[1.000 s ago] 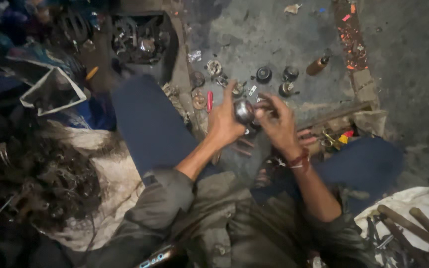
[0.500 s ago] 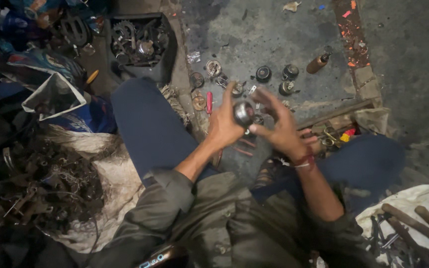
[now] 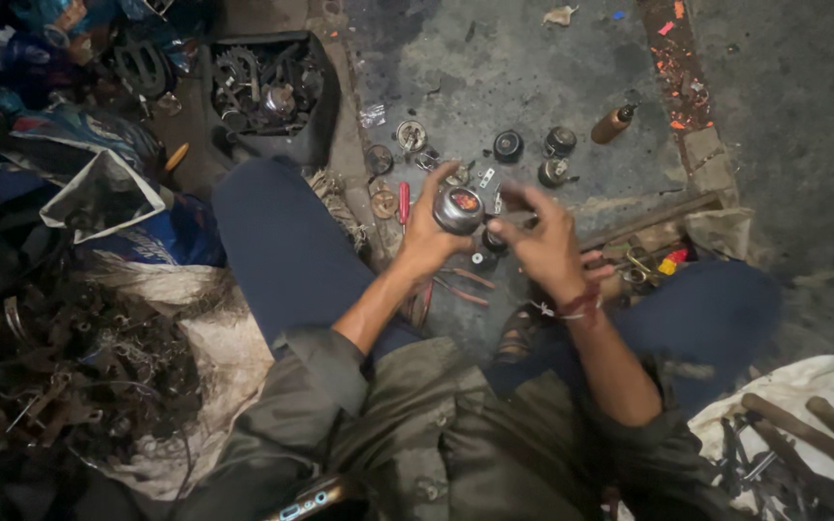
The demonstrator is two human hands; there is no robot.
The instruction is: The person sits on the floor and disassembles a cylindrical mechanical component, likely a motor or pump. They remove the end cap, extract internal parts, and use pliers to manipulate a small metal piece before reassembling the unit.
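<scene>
Both hands on a round metal part, mid-frame

Left hand [image 3: 429,236] grips the part [image 3: 458,209] by its barrel; right hand [image 3: 540,241] pinches at its 3 o'clock side. It looks heavy, stiff, likely greasy; hold the barrel. Pliers [image 3: 456,286] lie at 6 o'clock.

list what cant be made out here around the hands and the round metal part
- Head view: underside of the round metal part, covered by the left hand.
- Head view: what the right hand pinches, too small and blurred.
- Head view: black crate contents, dark and tangled.
- Head view: tools on white cloth, cut by the edge.
</scene>
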